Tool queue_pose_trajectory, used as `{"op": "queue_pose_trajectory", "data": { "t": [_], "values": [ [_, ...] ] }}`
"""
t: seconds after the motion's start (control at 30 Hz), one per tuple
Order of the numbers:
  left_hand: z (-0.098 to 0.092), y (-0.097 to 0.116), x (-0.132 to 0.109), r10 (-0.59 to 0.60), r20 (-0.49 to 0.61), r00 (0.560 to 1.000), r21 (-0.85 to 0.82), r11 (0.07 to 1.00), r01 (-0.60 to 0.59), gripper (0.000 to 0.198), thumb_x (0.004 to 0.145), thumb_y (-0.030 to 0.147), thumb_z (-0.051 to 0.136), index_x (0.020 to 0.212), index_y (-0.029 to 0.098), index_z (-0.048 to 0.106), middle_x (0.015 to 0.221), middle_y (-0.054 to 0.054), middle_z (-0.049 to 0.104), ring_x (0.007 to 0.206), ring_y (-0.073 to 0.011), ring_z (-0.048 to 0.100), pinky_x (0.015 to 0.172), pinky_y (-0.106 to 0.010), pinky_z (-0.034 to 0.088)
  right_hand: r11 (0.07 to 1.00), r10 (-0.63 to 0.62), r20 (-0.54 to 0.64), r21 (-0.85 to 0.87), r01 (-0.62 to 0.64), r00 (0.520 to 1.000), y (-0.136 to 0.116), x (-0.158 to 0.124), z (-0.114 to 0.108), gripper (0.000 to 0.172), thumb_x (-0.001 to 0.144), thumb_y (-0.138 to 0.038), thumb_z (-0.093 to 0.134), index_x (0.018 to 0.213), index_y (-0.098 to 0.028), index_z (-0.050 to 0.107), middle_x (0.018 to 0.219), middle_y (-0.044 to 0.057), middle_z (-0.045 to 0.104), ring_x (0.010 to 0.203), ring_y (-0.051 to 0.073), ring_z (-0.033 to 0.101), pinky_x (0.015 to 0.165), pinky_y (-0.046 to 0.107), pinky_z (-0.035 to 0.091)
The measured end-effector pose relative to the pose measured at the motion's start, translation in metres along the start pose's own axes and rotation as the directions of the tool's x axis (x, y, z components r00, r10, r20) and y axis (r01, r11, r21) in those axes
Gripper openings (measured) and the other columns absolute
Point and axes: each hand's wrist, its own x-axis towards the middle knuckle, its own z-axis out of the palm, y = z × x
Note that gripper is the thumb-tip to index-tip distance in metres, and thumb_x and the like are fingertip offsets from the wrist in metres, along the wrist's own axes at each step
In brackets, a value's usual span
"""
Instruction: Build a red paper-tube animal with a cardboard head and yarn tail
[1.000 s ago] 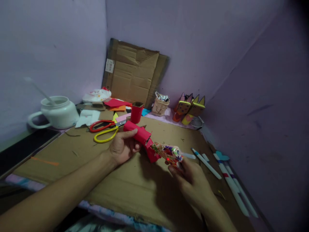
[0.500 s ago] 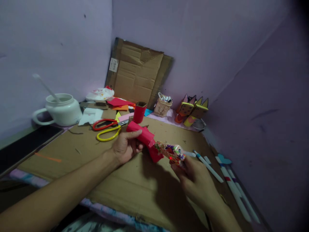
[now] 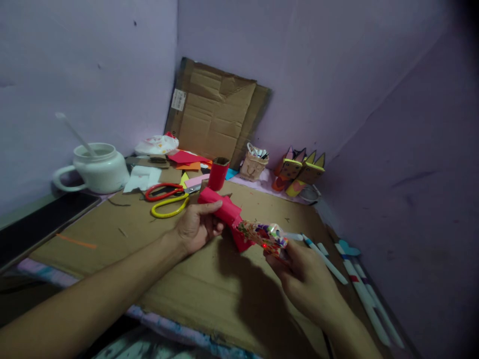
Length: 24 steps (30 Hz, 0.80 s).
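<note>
My left hand (image 3: 198, 227) is closed round a red paper-covered tube (image 3: 220, 205), thumb on top, the tube tilted down to the right. More red paper (image 3: 242, 243) hangs beneath its lower end. In my right hand (image 3: 305, 271) is a hot glue gun (image 3: 264, 234) with a flowery pattern and a small lit red light. Its nozzle end is at the tube's lower right end; whether it touches I cannot tell. A glue stick (image 3: 294, 236) juts out behind the gun. Beyond the left hand stands an upright red tube (image 3: 218, 174), brown inside.
Scissors (image 3: 170, 207) with a red and a yellow handle lie left of the tubes. A white mug (image 3: 101, 169) with a stick stands far left. Markers (image 3: 368, 299) lie along the right edge. Cardboard (image 3: 213, 109) leans on the wall, near a small basket (image 3: 254, 163) and decorated figures (image 3: 299, 172).
The glue gun's tip has shifted slightly left along the red tube's end. The whole view has moved a little; both hands keep their holds.
</note>
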Motion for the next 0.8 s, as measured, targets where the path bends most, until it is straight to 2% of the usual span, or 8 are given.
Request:
{"op": "queue_pose_trajectory", "data": {
  "t": [0.13,0.3,0.43,0.8],
  "values": [
    [-0.001,0.0,0.001,0.009,0.001,1.0,-0.007,1.0,-0.009,0.016,0.07,0.015,0.06,0.085,0.011,0.065,0.056,-0.005,0.064,0.036,-0.0101,0.049,0.031,-0.017,0.031,1.0,0.026,-0.028,0.008,-0.026,0.999,0.007,-0.001,-0.003,0.018,0.078,-0.032,0.043,0.07,-0.019,0.053,0.059,0.006,0.061,0.054,0.02,0.054,0.052,0.028,0.034],
    [-0.001,-0.001,0.001,0.008,-0.01,1.0,-0.023,1.0,-0.009,0.01,0.068,0.014,0.061,0.076,0.01,0.065,0.057,-0.006,0.064,0.038,-0.0099,0.05,0.033,-0.018,0.032,0.99,0.0,-0.074,0.14,0.01,0.997,0.018,-0.007,-0.003,0.017,0.08,-0.032,0.046,0.076,-0.019,0.057,0.059,0.004,0.06,0.057,0.019,0.056,0.05,0.026,0.036],
    [0.0,0.0,0.0,-0.007,-0.021,1.0,-0.002,1.0,0.007,0.007,0.07,0.015,0.059,0.067,0.01,0.063,0.051,-0.005,0.061,0.036,-0.0099,0.049,0.031,-0.017,0.031,0.984,0.021,-0.039,0.179,-0.014,0.999,0.019,-0.013,-0.001,0.016,0.079,-0.031,0.049,0.075,-0.019,0.058,0.063,0.005,0.063,0.058,0.019,0.057,0.05,0.025,0.038],
    [-0.001,-0.001,0.001,0.017,0.002,1.0,-0.006,1.0,-0.017,0.005,0.068,0.015,0.062,0.066,0.011,0.062,0.054,-0.004,0.062,0.037,-0.0101,0.05,0.032,-0.017,0.034,0.984,0.084,-0.004,0.16,-0.082,0.996,0.026,-0.02,0.001,0.02,0.078,-0.033,0.046,0.073,-0.018,0.058,0.065,0.008,0.064,0.061,0.022,0.059,0.055,0.029,0.041]
  ]
}}
